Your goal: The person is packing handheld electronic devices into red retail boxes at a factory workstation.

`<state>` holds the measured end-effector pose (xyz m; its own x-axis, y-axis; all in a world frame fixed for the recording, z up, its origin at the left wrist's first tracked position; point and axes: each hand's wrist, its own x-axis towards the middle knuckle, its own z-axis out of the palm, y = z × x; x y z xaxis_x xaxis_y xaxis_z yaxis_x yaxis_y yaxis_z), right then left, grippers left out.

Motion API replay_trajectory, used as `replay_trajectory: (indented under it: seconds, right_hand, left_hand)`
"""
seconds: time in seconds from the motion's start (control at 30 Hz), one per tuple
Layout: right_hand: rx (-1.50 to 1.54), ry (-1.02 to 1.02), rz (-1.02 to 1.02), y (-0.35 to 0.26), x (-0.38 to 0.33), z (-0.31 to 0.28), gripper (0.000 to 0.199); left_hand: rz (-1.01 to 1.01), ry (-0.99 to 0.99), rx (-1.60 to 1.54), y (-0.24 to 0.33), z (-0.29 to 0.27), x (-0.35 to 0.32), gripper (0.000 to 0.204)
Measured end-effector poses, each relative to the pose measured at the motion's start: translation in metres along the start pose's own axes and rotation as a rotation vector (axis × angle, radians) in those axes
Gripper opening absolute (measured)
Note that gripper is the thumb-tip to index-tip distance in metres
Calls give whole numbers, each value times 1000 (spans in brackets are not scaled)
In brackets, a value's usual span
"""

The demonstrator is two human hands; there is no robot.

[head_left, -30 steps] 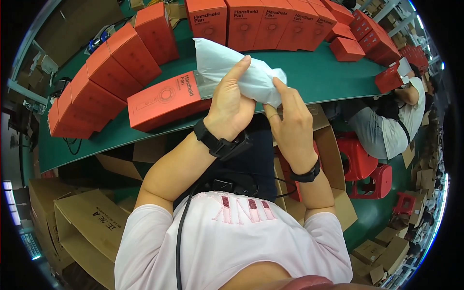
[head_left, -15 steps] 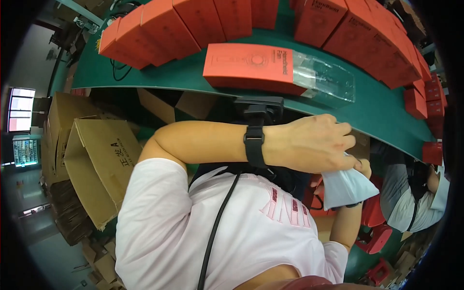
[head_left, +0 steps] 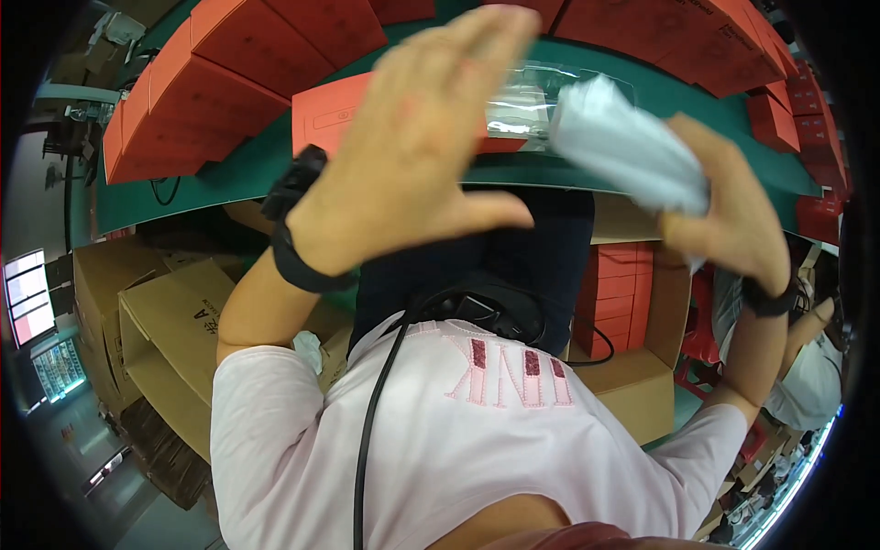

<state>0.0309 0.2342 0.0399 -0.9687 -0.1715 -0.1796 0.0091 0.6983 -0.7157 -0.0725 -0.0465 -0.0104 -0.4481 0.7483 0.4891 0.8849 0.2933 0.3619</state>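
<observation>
The green desk [head_left: 229, 167] takes up the upper part of the view. Below its edge stand two cartons: an open brown carton [head_left: 179, 307] on the left, and on the right a cardboard carton [head_left: 632, 394] with small red boxes [head_left: 619, 289] stacked inside. On the desk, a left row of red boxes [head_left: 238, 78] and a right row of red boxes [head_left: 678, 37] curve around the far side. Nearer the person, one long red box [head_left: 325, 112] lies flat, partly covered from view by a hand, and a clear plastic tray [head_left: 520, 115] sticks out of its right end. The white wrapped packet [head_left: 628, 147] is held tilted, its far end in line with the tray; whether they touch, I cannot tell. The right hand [head_left: 738, 206], slightly blurred, has its grip clamped on the packet's near end. The left hand [head_left: 412, 137] has its grip apart, holding nothing, in front of the long box.

The step in hand looks like bringing the packet over to the tray. The next move seems to call for levelling it along the tray, with the left hand steadying the box.
</observation>
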Motion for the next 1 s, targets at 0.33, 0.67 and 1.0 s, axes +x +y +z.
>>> replay_trajectory:
  seconds: [0.33,0.67,1.0]
  right_hand:
    - [-590,-96,-361,23,91,18,63]
    - [-612,364,-478,53,76,49,70]
    - [357,224,408,83,41,40,70]
  left_hand:
    - [-235,-25,42,-27,56,-12,122]
    - [-135,-168,273,-25,54,-11,70]
    - [-244,-237,310,-11,50,0,88]
